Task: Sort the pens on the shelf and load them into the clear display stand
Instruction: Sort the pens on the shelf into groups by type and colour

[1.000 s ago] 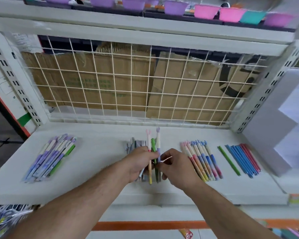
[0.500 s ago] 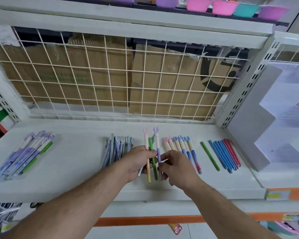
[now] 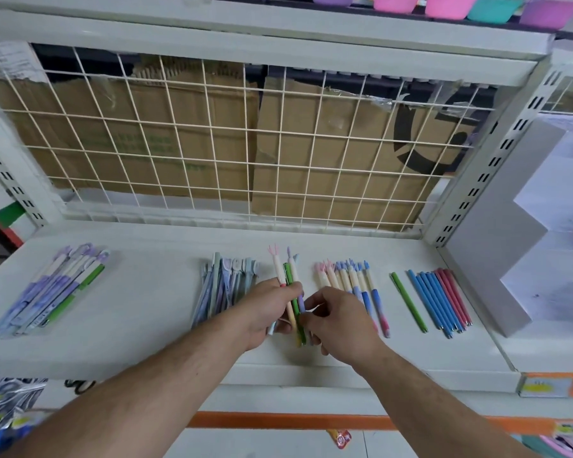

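**Your left hand (image 3: 272,305) and right hand (image 3: 339,322) meet on one bunch (image 3: 293,285) near the shelf's front edge**

Your left hand grips the bunch with its fingers curled round the pens: one pink-capped, one green and one purple show, with a pale tip poking out below the palm. Your right hand closes in from the other side, and its thumb and fingertips pinch the lower shafts. The caps point toward the wire grid (image 3: 245,143). The lower ends sit just short of the front lip of the shelf (image 3: 153,312).

You are working in a narrow gap. The grey-blue pile (image 3: 224,285) lies just to the left of your left hand, and the pastel row (image 3: 348,279) runs partly under your right hand. Further right come a lone green pen (image 3: 407,302), then the blue pens (image 3: 432,299) touching the red pens (image 3: 454,294), all fanned toward the front edge.

The widest strip of bare shelf lies between the grey-blue pile and the purple pile (image 3: 53,289) at the far left. A bare band also runs behind all the pens up to the grid. On the right a grey stepped unit (image 3: 497,246) walls in the shelf, near the red pens.
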The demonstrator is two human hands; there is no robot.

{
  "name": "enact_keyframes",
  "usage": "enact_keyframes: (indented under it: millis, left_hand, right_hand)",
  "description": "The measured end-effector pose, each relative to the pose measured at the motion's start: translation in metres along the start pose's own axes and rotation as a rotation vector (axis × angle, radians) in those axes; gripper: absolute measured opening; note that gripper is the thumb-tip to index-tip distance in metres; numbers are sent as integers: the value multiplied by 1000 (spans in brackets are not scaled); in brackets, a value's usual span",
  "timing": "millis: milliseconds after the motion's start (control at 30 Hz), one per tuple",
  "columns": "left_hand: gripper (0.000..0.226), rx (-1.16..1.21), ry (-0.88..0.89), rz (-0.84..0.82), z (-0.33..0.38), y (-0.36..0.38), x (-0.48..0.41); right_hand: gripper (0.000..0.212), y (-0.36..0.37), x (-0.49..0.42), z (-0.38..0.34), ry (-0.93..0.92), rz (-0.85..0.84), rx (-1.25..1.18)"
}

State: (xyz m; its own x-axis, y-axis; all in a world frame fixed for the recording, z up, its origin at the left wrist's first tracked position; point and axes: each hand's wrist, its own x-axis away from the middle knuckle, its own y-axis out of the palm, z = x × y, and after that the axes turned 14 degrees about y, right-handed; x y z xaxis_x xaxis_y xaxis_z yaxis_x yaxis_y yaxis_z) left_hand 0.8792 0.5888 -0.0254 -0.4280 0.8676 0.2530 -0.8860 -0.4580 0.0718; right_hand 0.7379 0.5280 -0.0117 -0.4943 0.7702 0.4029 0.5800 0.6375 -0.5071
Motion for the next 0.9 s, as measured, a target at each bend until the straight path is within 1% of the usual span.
enact_keyframes:
  millis: [67, 167, 233, 300, 333, 400, 433, 467, 533, 600, 633, 700, 800, 900]
  left_hand:
    - [21, -13, 0, 7, -1, 1, -1]
    - [21, -63, -3, 20, -1, 3, -1]
    - [21, -84, -2, 25, -2, 3, -1]
    - [19, -83, 6, 29, -4, 2, -3]
    - [17, -82, 14, 39, -4, 2, -5]
    - [15, -107, 25, 67, -6, 2, -7]
    - [15, -120, 27, 71, -6, 1, -8]
    - [15, -125, 27, 67, -7, 1, -8]
    - [15, -120, 23, 48, -8, 0, -8]
    - [15, -101, 16, 19, -9, 1, -7]
    - [17, -83, 15, -5, -9, 0, -6]
    - [25, -43, 16, -75, -9, 0, -4]
    - [35, 13, -8, -158, -8, -2, -1]
    - [40, 40, -36, -142, -8, -3, -3]
  right_hand:
    - [2, 3, -1, -1, -44, 34, 71]
    - [16, 10, -1, -2, -113, 76, 149]
    - [18, 15, -2, -2, -129, 103, 197]
    - [16, 20, -3, -2, -113, 136, 230]
    - [19, 22, -3, -3, -100, 158, 230]
    - [37, 26, -1, -4, -103, 217, 216]
    - [41, 27, -1, -5, -125, 238, 227]
    - [39, 28, -1, -6, -148, 248, 257]
    - [29, 30, -1, -9, -141, 240, 319]
    - [17, 30, -2, -10, -97, 199, 272]
    - [16, 29, -2, -11, -83, 179, 224]
    - [20, 25, 0, -12, -56, 137, 134]
    - [14, 19, 0, -13, 62, 44, -44]
    - [16, 13, -1, -12, 140, 7, -167]
